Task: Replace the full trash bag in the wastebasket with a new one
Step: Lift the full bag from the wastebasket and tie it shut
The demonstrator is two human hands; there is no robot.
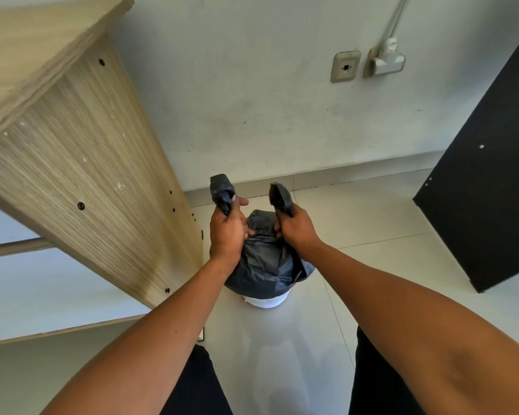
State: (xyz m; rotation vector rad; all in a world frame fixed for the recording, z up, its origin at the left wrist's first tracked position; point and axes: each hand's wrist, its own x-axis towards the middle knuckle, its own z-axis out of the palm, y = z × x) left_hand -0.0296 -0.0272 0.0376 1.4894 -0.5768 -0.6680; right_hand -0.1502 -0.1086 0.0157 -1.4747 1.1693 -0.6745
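Note:
A full black trash bag point(267, 265) bulges out of a white wastebasket point(267, 301) on the tiled floor; only the basket's near rim shows below the bag. My left hand point(226, 232) is closed around the bag's left handle, whose end sticks up above my fist. My right hand point(294, 229) grips the right handle the same way. Both handles are held up and apart above the bag. No new bag is in view.
A light wooden desk side panel point(81, 163) stands close on the left of the basket. A black board point(492, 181) leans at the right. The white wall behind has a socket plate point(345, 67) and a plug point(387, 59). My dark-trousered legs are at the bottom.

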